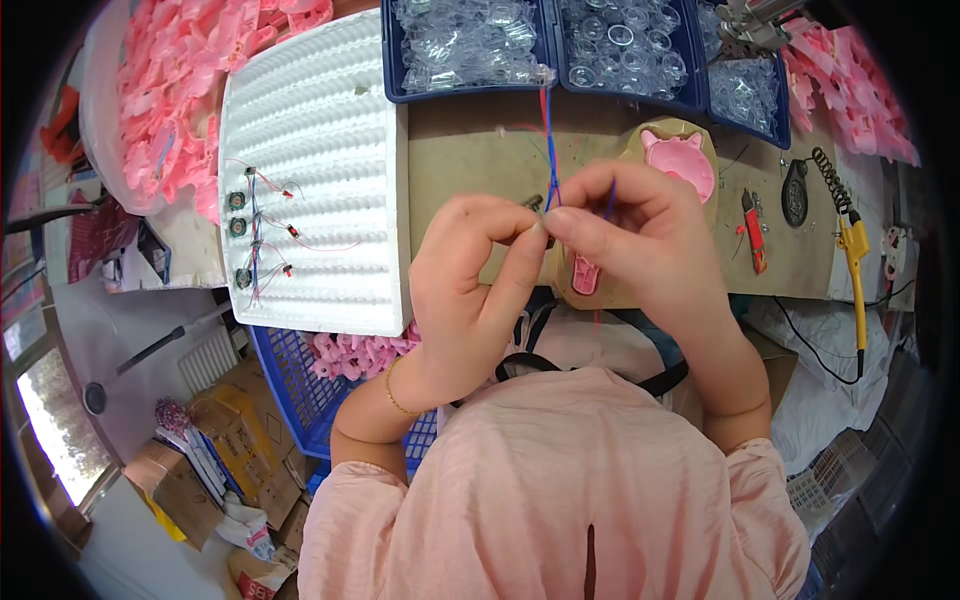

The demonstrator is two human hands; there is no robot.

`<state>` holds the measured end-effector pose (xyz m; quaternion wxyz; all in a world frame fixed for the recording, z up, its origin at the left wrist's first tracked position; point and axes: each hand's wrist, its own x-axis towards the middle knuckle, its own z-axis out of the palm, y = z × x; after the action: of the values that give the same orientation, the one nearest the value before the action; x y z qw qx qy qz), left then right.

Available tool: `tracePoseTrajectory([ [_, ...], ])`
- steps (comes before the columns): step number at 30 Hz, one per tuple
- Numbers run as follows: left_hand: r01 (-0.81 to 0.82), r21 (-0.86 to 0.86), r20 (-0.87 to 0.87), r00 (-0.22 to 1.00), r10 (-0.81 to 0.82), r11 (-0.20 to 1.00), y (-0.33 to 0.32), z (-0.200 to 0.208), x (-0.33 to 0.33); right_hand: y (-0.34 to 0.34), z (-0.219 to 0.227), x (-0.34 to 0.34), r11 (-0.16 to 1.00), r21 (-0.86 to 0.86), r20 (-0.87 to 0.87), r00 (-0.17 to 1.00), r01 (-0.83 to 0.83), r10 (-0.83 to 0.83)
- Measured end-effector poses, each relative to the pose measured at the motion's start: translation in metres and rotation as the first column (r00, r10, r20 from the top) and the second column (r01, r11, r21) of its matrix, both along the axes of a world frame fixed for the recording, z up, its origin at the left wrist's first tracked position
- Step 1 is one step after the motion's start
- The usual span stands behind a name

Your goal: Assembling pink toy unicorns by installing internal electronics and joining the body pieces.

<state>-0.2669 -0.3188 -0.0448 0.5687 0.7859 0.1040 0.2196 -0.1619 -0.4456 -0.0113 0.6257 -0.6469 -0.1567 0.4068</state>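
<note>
A single head-worn fisheye looked steeply down, close over the hands [560,250] and bench [470,150], the person's own chest filling the lower edge; edges bent toward the rim.

Even, bright daylight is filling the frame; colours are reading saturated, shadows soft and short. A window [55,415] at lower left is blowing out to near white. The white tray [320,150] at upper left is verging on overexposure, ridges still legible. Fisheye distortion is bending straight edges toward the rim; black vignette is ringing the corners. Centre is staying sharp; periphery is softening slightly.
</note>
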Motion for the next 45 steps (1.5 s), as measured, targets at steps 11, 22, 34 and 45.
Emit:
tracePoseTrajectory([
  [11, -0.021, -0.639, -0.099, 0.993, -0.056, 0.769, 0.001, 0.012, 0.001, 0.006, -0.002, 0.001, 0.991, 0.109, 0.609, 0.793, -0.084, 0.0],
  [22, 0.049, -0.829, -0.078, 0.976, -0.202, 0.557, 0.033, 0.015, -0.021, -0.017, 0.019, 0.029, 0.984, -0.107, 0.914, 0.376, -0.141, 0.153],
  [34, -0.052, 0.379, 0.089, 0.996, 0.02, 0.924, 0.022, 0.007, -0.017, -0.012, -0.002, -0.007, 0.997, 0.065, -0.022, 0.999, -0.041, 0.042],
  [45, 0.351, -0.792, -0.119, 0.714, -0.69, 0.5, 0.057, -0.004, -0.027, -0.001, -0.024, -0.028, 0.99, 0.097, 0.438, 0.897, -0.106, 0.053],
])
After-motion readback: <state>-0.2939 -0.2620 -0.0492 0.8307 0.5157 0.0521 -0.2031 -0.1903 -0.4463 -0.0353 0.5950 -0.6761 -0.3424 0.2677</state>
